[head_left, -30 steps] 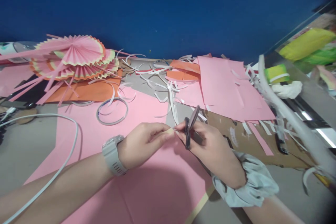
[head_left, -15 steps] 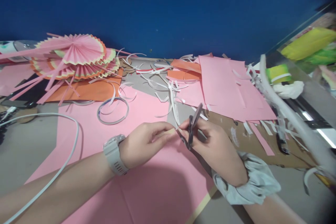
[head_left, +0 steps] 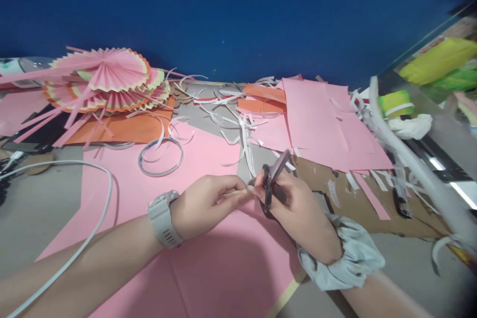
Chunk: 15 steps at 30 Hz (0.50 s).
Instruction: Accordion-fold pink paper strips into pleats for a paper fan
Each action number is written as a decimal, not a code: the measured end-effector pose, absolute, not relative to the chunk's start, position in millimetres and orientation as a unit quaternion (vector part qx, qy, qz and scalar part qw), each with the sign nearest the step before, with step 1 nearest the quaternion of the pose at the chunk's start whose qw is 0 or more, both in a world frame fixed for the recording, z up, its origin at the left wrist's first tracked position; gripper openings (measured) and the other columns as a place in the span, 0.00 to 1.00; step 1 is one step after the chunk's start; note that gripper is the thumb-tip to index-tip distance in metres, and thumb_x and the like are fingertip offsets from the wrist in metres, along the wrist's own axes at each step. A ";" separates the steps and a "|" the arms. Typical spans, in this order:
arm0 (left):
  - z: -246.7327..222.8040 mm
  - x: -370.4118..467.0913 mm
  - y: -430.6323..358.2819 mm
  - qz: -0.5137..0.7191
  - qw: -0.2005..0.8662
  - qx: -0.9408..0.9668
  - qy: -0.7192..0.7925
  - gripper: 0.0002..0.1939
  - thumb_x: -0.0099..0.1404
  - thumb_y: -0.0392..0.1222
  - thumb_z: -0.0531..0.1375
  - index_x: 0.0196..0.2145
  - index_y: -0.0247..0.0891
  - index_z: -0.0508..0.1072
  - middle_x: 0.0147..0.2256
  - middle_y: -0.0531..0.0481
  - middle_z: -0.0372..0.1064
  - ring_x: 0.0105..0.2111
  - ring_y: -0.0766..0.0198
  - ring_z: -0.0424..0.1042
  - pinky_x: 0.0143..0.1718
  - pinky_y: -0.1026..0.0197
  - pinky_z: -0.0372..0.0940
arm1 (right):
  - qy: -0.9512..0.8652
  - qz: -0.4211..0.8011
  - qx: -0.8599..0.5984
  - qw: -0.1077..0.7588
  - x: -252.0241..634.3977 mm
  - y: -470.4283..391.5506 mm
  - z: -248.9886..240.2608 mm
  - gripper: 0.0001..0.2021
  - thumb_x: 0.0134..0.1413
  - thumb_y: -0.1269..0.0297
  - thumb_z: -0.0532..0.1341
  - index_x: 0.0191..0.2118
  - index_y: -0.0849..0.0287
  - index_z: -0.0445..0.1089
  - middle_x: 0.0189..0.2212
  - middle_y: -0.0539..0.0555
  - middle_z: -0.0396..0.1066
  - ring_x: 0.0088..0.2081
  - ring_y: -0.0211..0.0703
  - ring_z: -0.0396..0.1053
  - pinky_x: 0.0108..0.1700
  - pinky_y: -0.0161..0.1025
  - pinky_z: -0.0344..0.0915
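My left hand (head_left: 204,206), with a grey watch at the wrist, pinches a narrow pale strip (head_left: 238,192) that points to the right. Close beside it, my right hand (head_left: 294,208) holds dark scissors (head_left: 274,179) with the blades up and away; its thumb and index fingertips meet the strip's right end. Both hands are over a large pink sheet (head_left: 208,268) with a pale yellow edge. Thin white paper strips (head_left: 246,144) lie just beyond the fingertips.
Pleated pink paper fans (head_left: 112,72) lie at the back left over orange paper (head_left: 122,126). A tape roll (head_left: 160,173) sits mid-left, near a white cable (head_left: 108,194). Pink sheets (head_left: 316,124), brown cardboard (head_left: 320,179) and a cutter (head_left: 401,203) are at right.
My right hand has shifted slightly left, its fingertips now closer to my left hand. The scissors have tilted a little and moved left with it.
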<state>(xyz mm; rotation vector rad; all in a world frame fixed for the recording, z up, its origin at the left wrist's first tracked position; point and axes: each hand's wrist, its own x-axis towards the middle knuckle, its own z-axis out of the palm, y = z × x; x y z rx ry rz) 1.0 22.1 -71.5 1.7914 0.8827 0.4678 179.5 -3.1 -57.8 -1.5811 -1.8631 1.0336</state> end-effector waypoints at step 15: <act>-71.5 0.2 20.2 0.270 0.492 0.728 0.394 0.13 0.66 0.43 0.50 0.47 0.38 0.63 0.42 0.47 0.68 0.41 0.63 0.68 0.41 0.62 0.64 | -0.619 0.112 -0.754 0.187 239.8 20.0 -39.7 0.08 0.55 0.59 0.52 0.31 0.55 0.65 0.25 0.52 0.68 0.27 0.43 0.65 0.28 0.37 0.56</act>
